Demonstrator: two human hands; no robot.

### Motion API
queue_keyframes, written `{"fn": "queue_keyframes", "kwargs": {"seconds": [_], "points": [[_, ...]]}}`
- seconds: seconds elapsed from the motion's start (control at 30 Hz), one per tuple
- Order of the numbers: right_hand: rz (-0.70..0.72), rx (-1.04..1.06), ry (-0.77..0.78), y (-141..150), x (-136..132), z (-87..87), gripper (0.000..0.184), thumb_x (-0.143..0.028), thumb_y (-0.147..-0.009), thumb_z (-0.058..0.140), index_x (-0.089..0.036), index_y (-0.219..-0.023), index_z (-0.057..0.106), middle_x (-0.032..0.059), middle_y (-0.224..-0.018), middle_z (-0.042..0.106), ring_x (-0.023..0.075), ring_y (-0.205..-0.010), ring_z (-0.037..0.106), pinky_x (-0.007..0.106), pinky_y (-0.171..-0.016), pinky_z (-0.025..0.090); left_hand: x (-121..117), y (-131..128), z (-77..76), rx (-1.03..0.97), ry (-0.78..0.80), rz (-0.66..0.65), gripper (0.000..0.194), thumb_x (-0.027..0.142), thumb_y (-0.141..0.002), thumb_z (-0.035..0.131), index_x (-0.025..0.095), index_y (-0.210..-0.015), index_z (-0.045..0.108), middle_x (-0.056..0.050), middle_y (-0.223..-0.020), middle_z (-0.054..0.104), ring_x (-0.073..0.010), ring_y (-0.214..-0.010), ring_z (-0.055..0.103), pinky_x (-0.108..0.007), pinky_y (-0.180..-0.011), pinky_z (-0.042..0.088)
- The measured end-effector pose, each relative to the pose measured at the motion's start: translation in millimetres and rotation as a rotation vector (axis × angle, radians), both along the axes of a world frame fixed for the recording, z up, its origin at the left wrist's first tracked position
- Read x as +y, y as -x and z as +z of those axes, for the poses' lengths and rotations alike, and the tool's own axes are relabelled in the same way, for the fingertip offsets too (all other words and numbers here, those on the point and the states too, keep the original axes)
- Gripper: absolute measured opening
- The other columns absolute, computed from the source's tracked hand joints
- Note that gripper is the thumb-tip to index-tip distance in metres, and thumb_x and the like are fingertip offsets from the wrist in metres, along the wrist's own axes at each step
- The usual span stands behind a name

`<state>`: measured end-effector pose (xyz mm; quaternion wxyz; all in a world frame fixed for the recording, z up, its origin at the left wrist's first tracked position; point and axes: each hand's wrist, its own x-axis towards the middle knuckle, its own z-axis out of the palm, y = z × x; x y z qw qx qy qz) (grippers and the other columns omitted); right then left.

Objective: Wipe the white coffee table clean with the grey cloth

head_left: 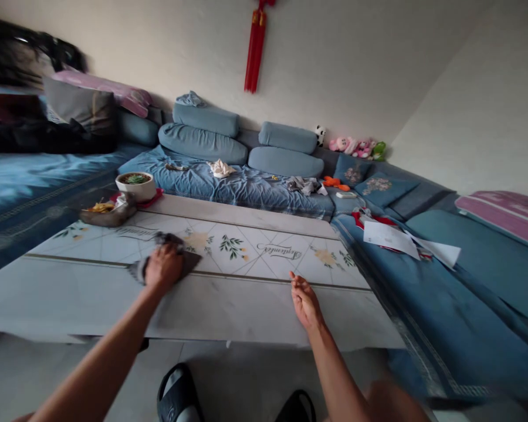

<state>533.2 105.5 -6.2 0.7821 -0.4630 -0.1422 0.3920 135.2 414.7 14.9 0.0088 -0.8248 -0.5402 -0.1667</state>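
Observation:
My left hand point(163, 266) presses down on a crumpled grey-brown cloth point(185, 262) on the far half of a low table. The tabletop point(246, 310) has a pale marble pattern printed with leaves and script. My right hand point(305, 302) hovers or rests lightly near the table's middle, its fingers loosely apart and holding nothing. At the far left corner stand a white bowl point(135, 186) with green food and a brown dish point(108, 214) holding yellow food. Both are well beyond my left hand.
A blue sofa point(229, 190) wraps around the table's far and right sides, with blue bolsters, loose clothes, and white papers point(389, 239). Stuffed toys point(354, 147) sit in the corner. A dark slipper point(178, 394) shows on the tiled floor by the near edge.

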Motion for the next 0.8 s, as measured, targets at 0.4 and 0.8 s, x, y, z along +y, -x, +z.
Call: {"fn": "queue_keyframes", "kwargs": {"seconds": [0.4,0.8], "points": [[0.070,-0.914,0.255,-54.6,12.7,-18.0,0.029,-0.041,-0.076,0.074,-0.025,-0.098,0.082,0.0140,-0.141,0.081,0.0342,-0.134,0.076,0.051,-0.116,0.062,-79.3,41.6,-49.7,-0.016,0.096,-0.383,0.073,0.023,-0.102,0.057,0.033,-0.174,0.061,0.000,-0.184,0.054,-0.0284,-0.171,0.051,-0.053,-0.147,0.040],[-0.092,-1.646,0.126,-107.6,26.7,-69.7,0.033,-0.024,-0.105,0.047,-0.026,-0.112,0.080,0.0133,-0.143,0.080,0.0285,-0.129,0.081,0.043,-0.103,0.070,11.7,-26.8,45.9,0.028,0.092,0.058,0.054,0.021,-0.108,0.047,0.015,-0.153,0.077,-0.023,-0.160,0.072,-0.0386,-0.162,0.057,-0.061,-0.142,0.039]]}}
